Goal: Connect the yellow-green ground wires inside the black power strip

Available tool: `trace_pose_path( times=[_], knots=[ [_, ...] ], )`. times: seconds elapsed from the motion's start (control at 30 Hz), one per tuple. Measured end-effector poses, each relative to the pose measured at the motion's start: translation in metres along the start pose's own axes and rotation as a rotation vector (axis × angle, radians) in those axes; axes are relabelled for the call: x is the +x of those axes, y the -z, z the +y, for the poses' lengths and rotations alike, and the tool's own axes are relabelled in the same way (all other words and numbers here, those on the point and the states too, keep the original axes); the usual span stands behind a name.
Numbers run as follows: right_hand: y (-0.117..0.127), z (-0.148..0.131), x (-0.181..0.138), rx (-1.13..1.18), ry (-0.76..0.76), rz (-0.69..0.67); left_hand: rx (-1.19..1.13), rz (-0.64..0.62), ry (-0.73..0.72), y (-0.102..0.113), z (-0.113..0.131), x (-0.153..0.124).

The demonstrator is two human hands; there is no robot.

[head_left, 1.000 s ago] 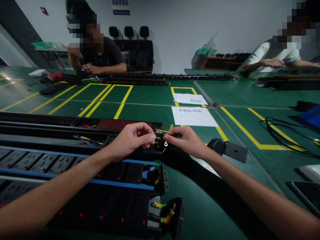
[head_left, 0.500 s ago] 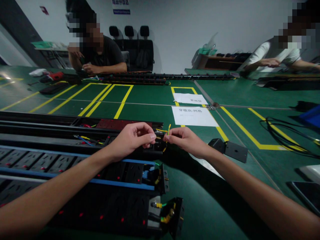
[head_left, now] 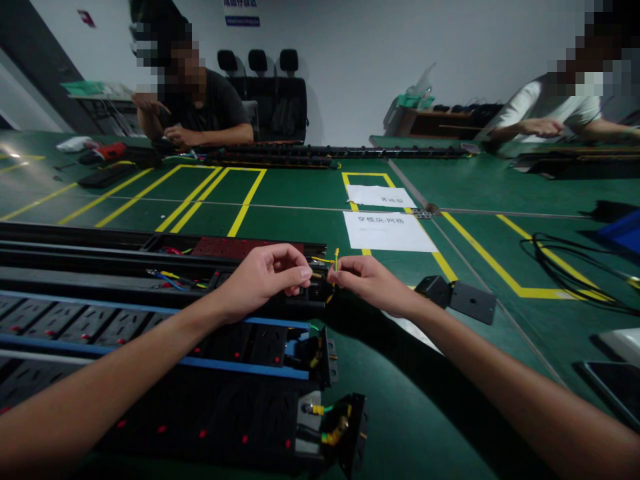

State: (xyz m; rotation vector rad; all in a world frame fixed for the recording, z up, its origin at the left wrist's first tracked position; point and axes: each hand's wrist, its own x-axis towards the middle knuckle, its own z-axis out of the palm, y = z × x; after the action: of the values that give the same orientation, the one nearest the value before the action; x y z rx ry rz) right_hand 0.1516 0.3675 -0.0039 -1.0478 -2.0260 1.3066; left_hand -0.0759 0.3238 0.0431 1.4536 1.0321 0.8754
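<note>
My left hand (head_left: 263, 279) is closed in a pinch at the open right end of a long black power strip (head_left: 165, 267), its fingertips on small wiring there. My right hand (head_left: 373, 283) pinches a yellow-green wire (head_left: 335, 261) just to the right of that end; the two hands' fingertips almost meet. Nearer me lies a second strip with blue rails (head_left: 150, 337) and a third black strip with red switches (head_left: 210, 427), whose end cap (head_left: 350, 427) hangs open with yellow terminals showing.
A black bracket (head_left: 457, 298) lies right of my right hand. Two white paper labels (head_left: 387, 230) sit on the green mat (head_left: 300, 193) with yellow lines. A black cable coil (head_left: 565, 267) lies at right. Two other people work at the far side behind more strips.
My right hand has drawn the yellow-green wire closer to the strip's end; the ring terminal that dangled below its fingers no longer shows. My left hand has stayed put.
</note>
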Motion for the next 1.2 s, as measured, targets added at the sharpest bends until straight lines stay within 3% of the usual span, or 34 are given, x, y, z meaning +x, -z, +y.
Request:
trace_pose_path(
  times=[0.73,1.0,1.2],
  knots=[
    [-0.002,0.002,0.002,-0.020,-0.053,0.097,0.037,0.005,-0.001,0.001,0.001,0.000],
    [-0.016,0.013,-0.005,-0.070,0.059,0.283,0.079,0.012,0.008,0.001,0.002,0.001],
    [-0.020,0.012,-0.009,-0.081,0.058,0.310,0.060,0.000,-0.009,0.001,0.001,0.001]
  ],
)
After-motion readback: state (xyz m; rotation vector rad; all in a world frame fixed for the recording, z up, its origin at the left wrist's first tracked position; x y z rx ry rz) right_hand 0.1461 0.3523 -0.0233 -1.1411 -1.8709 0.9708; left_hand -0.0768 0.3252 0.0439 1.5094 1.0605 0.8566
